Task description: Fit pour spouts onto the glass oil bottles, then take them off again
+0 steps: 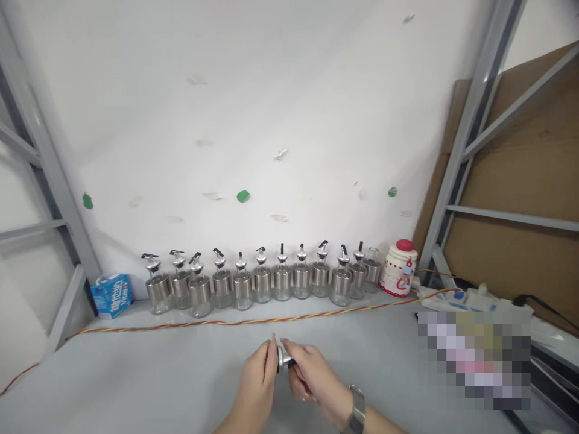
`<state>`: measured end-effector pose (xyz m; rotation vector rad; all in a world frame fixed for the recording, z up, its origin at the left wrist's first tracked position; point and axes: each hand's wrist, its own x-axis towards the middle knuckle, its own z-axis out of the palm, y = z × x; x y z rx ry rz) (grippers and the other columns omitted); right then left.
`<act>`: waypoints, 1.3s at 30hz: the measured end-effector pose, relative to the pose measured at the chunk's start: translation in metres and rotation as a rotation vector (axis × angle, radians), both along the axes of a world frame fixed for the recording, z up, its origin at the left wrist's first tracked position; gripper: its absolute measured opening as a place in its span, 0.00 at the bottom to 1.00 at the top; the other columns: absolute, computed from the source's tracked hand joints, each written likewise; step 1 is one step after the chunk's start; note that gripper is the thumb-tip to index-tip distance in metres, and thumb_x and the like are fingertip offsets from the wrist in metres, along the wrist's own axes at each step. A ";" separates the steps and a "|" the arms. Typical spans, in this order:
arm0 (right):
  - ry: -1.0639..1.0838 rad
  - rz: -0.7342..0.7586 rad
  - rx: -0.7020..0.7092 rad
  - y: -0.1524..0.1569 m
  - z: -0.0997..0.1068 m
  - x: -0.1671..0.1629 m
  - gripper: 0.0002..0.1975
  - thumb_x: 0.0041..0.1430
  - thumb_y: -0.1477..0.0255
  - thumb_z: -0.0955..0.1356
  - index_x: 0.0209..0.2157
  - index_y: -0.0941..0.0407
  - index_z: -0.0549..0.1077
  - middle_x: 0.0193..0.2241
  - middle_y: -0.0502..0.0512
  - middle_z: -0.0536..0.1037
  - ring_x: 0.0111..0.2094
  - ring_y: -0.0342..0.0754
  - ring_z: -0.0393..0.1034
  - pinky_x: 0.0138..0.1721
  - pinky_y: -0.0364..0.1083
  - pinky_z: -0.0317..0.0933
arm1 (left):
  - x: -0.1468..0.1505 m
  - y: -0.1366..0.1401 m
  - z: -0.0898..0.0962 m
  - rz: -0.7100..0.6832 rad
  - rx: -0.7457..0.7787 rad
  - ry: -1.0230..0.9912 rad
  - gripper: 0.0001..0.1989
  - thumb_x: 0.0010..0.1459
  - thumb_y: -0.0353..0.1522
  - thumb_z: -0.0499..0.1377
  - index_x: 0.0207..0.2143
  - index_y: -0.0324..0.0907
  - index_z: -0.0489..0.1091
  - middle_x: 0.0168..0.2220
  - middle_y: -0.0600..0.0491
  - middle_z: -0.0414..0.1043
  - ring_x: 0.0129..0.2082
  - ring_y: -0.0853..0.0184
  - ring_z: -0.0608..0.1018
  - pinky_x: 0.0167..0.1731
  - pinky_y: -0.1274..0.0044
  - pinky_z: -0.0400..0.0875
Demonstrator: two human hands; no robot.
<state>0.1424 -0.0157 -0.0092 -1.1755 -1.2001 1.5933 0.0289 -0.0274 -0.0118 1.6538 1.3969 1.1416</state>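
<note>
Low in the middle of the head view, my left hand [260, 374] and my right hand [314, 371] meet over the grey table. Between them is a silver and black pour spout [284, 360], partly covered by fingers. My right hand is closed around its black end, while the left is closed against its wider silver end. Behind the hands stands a row of glass bottles with steel sleeves [283, 278], most topped with the same kind of spout. At the row's right end, one bottle [372, 271] has no spout on it.
A twisted red and yellow cord [253, 320] crosses the table before the bottles. At the left sits a blue carton [112, 295]; at the right, a white jar with a red lid [398, 271]. A blurred-out item [474, 358] lies right, near cables. Grey metal posts [468, 132] flank the table.
</note>
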 end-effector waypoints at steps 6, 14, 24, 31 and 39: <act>-0.228 -0.108 0.195 -0.008 0.008 -0.003 0.24 0.53 0.51 0.56 0.15 0.54 0.55 0.05 0.41 0.54 0.06 0.37 0.49 0.10 0.39 0.44 | 0.005 0.003 0.013 -0.001 -0.173 -0.163 0.24 0.50 0.52 0.41 0.19 0.42 0.58 0.13 0.59 0.55 0.14 0.72 0.60 0.16 0.80 0.55; -0.791 -0.050 1.224 -0.007 0.008 0.022 0.19 0.59 0.66 0.54 0.17 0.56 0.60 0.15 0.52 0.67 0.20 0.44 0.62 0.26 0.44 0.56 | -0.005 0.012 0.018 -0.229 -0.397 -0.028 0.25 0.53 0.49 0.38 0.15 0.43 0.57 0.07 0.60 0.52 0.07 0.73 0.56 0.11 0.80 0.49; -0.153 0.239 -0.067 0.004 0.009 0.010 0.31 0.53 0.48 0.49 0.13 0.56 0.59 0.08 0.48 0.60 0.11 0.41 0.58 0.14 0.41 0.50 | -0.011 0.007 0.002 0.164 0.638 0.817 0.18 0.59 0.31 0.40 0.22 0.42 0.64 0.19 0.52 0.68 0.21 0.67 0.71 0.23 0.77 0.58; -0.001 0.105 0.044 0.001 0.004 0.002 0.26 0.50 0.47 0.56 0.14 0.54 0.53 0.07 0.40 0.51 0.09 0.36 0.45 0.14 0.40 0.44 | -0.008 0.010 0.001 0.146 0.495 0.631 0.20 0.60 0.33 0.38 0.23 0.42 0.63 0.19 0.52 0.68 0.20 0.68 0.71 0.21 0.78 0.57; -0.741 -0.056 1.073 -0.002 0.005 0.020 0.18 0.61 0.63 0.53 0.24 0.56 0.61 0.22 0.52 0.67 0.25 0.45 0.58 0.28 0.44 0.52 | -0.011 0.016 0.011 0.018 -0.141 0.174 0.23 0.56 0.45 0.38 0.18 0.42 0.58 0.15 0.58 0.58 0.16 0.72 0.63 0.19 0.80 0.57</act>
